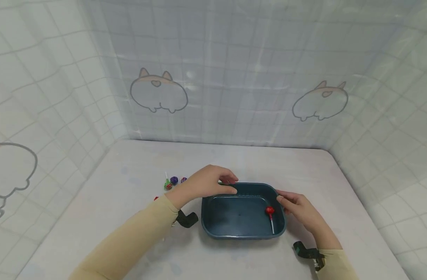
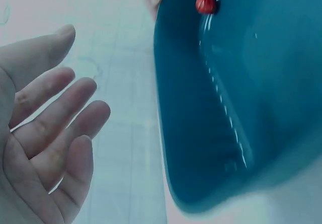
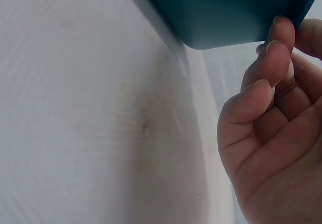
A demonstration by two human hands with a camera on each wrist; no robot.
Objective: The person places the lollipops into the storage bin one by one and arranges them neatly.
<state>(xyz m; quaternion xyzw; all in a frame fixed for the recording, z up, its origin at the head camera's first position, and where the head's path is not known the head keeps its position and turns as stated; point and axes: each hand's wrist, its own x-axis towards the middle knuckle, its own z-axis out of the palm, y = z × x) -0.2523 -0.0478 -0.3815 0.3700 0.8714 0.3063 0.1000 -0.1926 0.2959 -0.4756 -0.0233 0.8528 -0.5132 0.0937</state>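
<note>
A dark teal plastic basin [image 1: 234, 217] sits on the table, with a red lollipop [image 1: 270, 210] lying inside near its right wall; its white stick points toward the front. With thumb and fingers, my right hand [image 1: 302, 208] pinches the basin's right rim, as the right wrist view shows at the basin's corner [image 3: 226, 17]. Over the far left part of the rim hovers my left hand [image 1: 213, 182]. In the left wrist view the left hand's fingers [image 2: 60, 118] are relaxed, hold nothing and stand apart from the basin.
Left of the basin lie a green-wrapped lollipop [image 1: 168, 186], a purple lollipop [image 1: 174, 180] and another purplish one [image 1: 183, 179]. A red one [image 1: 156, 198] is mostly hidden behind the left forearm. A gridded curtain [image 1: 234, 77] borders the white table [image 1: 286, 165].
</note>
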